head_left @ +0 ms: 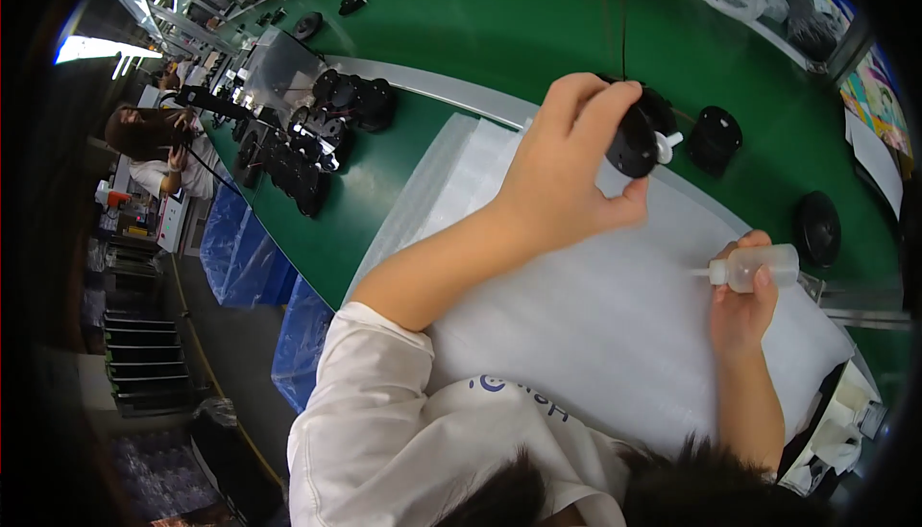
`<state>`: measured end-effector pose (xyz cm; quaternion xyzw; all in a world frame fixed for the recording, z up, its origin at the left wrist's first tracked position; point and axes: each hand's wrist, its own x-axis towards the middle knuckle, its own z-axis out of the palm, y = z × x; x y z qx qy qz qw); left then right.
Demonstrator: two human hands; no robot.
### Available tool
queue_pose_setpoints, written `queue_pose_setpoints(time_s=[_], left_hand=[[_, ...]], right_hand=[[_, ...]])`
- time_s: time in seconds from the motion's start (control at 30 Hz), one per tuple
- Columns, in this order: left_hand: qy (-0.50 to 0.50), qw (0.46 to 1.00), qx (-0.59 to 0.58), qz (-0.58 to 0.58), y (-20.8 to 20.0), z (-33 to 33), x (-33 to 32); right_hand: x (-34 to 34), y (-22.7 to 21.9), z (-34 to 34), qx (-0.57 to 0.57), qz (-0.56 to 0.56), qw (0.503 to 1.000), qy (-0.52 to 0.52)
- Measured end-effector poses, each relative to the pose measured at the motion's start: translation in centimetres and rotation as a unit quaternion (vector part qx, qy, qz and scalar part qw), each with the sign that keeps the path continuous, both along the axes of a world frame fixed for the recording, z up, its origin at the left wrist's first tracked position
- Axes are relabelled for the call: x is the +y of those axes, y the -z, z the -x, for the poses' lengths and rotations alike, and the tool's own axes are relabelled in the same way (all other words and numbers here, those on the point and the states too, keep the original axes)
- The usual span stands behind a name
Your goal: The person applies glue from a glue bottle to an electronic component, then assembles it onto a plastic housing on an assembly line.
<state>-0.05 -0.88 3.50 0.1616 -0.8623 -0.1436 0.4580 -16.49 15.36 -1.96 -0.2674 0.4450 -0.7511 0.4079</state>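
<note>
My left hand (552,167) is closed around the edge of a round black plastic part (631,146), held up above the work surface. A white peg (668,147) sticks out of the side of that part toward the right. Lower and to the right, my right hand (744,306) grips a translucent squeeze bottle (764,268) lying sideways in the fingers, its thin nozzle pointing left. A black cup-shaped part (716,140) stands on the green bench just right of the held part. Farther right, beyond the bottle, rests a black disc-shaped part (818,228).
A white foam sheet (567,316) covers the bench in front of me. Several black assemblies (303,148) are heaped at left, near a metal rail (432,88). A person (154,157) is at the far left. Blue plastic bags (240,249) hang below the bench edge.
</note>
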Motion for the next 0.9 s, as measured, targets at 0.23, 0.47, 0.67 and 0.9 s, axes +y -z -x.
queue_pose_setpoints(time_s=[0.23,0.47,0.67,0.9], left_hand=[[0.097,0.991,0.051,-0.077,6.6,1.2,-1.7],[0.238,0.965,0.095,0.060,6.3,1.1,-0.9],[0.340,0.938,0.051,0.044,4.5,0.9,1.5],[0.360,0.933,0.013,-0.003,4.1,0.3,2.7]], right_hand=[[0.9,-1.5,0.0,0.058,0.038,0.997,-0.039],[1.8,-3.2,-1.1,0.107,0.112,0.988,-0.014],[3.1,-4.9,-0.8,0.364,0.146,0.920,0.002],[2.7,-5.2,-0.8,0.493,0.134,0.859,-0.040]])
